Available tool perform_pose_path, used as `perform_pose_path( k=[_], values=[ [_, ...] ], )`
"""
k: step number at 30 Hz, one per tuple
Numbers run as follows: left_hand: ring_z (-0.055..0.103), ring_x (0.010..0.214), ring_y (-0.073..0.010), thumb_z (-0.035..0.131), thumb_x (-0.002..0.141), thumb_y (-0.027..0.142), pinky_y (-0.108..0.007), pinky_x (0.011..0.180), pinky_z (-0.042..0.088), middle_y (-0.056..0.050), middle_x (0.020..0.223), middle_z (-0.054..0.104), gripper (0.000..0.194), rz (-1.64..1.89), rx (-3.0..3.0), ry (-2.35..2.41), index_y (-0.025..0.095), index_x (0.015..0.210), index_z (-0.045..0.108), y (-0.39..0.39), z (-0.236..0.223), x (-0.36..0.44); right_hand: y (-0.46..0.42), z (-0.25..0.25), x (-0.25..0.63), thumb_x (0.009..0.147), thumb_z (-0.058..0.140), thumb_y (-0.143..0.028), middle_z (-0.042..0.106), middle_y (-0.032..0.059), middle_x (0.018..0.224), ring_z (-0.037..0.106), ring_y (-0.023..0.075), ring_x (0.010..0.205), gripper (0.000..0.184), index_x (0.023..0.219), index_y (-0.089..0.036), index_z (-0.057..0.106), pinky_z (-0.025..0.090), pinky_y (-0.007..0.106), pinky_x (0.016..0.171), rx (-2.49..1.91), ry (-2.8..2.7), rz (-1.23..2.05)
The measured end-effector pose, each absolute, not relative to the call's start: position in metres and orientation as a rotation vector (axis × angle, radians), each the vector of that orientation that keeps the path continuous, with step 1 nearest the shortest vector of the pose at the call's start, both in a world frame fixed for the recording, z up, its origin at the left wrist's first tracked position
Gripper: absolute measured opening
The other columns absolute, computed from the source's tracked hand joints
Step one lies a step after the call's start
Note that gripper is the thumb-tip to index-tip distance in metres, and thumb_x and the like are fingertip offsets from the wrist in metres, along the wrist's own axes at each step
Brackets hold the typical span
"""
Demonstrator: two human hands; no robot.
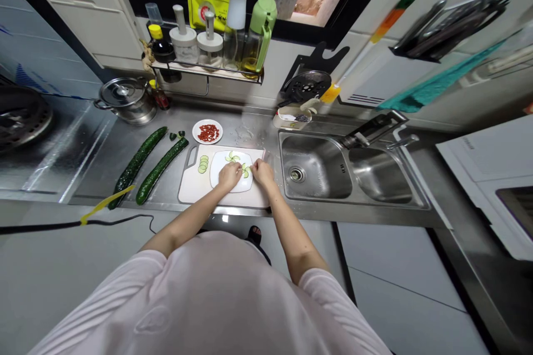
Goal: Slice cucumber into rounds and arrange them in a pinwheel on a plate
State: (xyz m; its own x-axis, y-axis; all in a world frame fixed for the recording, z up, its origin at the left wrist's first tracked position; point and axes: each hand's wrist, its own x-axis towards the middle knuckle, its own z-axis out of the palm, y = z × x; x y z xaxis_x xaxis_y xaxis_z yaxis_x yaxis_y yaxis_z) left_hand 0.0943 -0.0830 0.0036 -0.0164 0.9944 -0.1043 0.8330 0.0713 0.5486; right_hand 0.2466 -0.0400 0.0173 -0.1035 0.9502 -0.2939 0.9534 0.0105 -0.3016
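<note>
A white square plate (pixel 220 180) lies on a white cutting board (pixel 194 191) in front of me. Thin cucumber slices (pixel 232 157) are fanned out near the plate's far edge, with another fan of cucumber pieces (pixel 245 171) at its right side. My left hand (pixel 230 176) is over the plate, fingers closed together beside the right fan. At the plate's right edge, my right hand (pixel 263 172) has its fingers pinched; what either hand holds is too small to make out. A short row of round cucumber slices (pixel 203 164) rests on the board's left part.
Two whole cucumbers (pixel 140 156) lie left of the board, near small cut ends (pixel 172 136). A dish of red bits (pixel 208 132) sits behind the board. A lidded pot (pixel 127 101) stands back left. The double sink (pixel 314 169) is right; a condiment shelf (pixel 208 69) hangs above.
</note>
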Motion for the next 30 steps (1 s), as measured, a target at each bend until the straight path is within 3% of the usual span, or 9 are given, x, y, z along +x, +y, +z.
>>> perform_pose_path(
  k=[12, 30],
  values=[
    [0.049, 0.108, -0.0218, 0.045, 0.092, 0.024, -0.03, 0.09, 0.043, -0.009, 0.105, 0.058, 0.034, 0.365, 2.051, 1.753, 0.025, 0.118, 0.066, -0.093, -0.008, 0.098, -0.045, 0.008, 0.251, 0.092, 0.049, -0.037, 0.068, 0.0088, 0.101, 0.061, 0.019, 0.09, 0.022, 0.1, -0.021, 0.061, 0.04, 0.026, 0.074, 2.074, 2.218, -0.668],
    [0.05, 0.103, -0.0188, 0.045, 0.092, 0.023, -0.027, 0.08, 0.046, -0.006, 0.107, 0.056, 0.034, 0.261, 2.154, 1.771, 0.028, 0.119, 0.065, -0.092, -0.01, 0.098, -0.044, -0.005, 0.248, 0.092, 0.046, -0.031, 0.068, 0.0092, 0.097, 0.061, 0.0205, 0.09, 0.02, 0.101, -0.02, 0.06, 0.04, 0.027, 0.073, 2.099, 2.235, -0.628]
  ],
)
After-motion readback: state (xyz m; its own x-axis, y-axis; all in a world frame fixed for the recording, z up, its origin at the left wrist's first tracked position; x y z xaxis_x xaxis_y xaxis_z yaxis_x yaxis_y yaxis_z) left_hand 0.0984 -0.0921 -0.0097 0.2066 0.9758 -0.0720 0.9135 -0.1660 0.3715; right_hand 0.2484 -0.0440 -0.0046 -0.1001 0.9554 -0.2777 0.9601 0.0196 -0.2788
